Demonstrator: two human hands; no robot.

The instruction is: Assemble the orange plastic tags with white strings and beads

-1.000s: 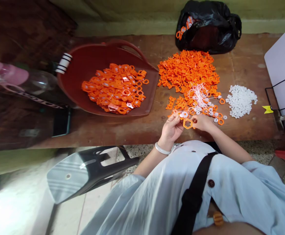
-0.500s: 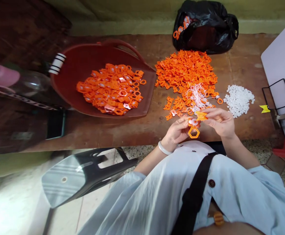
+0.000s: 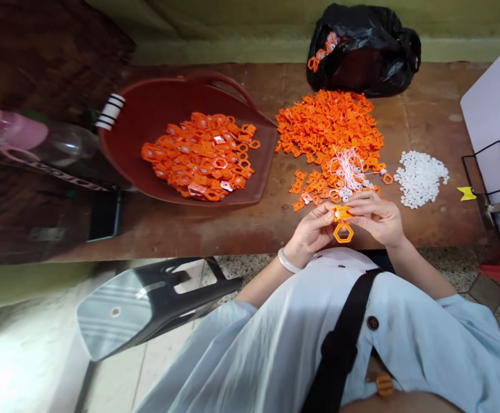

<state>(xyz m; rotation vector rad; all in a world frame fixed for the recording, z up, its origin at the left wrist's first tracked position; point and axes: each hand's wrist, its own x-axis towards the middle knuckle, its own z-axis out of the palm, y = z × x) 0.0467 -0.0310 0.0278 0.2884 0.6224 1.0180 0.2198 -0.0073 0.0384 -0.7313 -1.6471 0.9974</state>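
Observation:
My left hand (image 3: 309,230) is closed on a small orange plastic piece with a hexagonal ring (image 3: 343,233) hanging below it. Pinched in my right hand (image 3: 381,218) is a flat orange plastic part (image 3: 342,213), which lies against the left hand's piece; the fingers partly cover where they meet. Just beyond the hands is a tangle of white string (image 3: 348,167). Behind it spreads a large heap of orange plastic parts (image 3: 329,123), with a smaller cluster of orange parts (image 3: 314,186) nearer me. A pile of small white pieces (image 3: 420,178) sits to the right.
A dark red basin (image 3: 125,155) at left holds many orange pieces with rings. At the back is a black plastic bag (image 3: 370,51) with similar pieces. A pink-topped bottle (image 3: 22,129) and a phone (image 3: 105,215) are far left. A grey stool (image 3: 116,312) stands below the table (image 3: 215,235).
My right hand has moved left, bringing its orange part onto the piece in my left hand. The white and pink discs seen there before are now covered. The view has shifted slightly.

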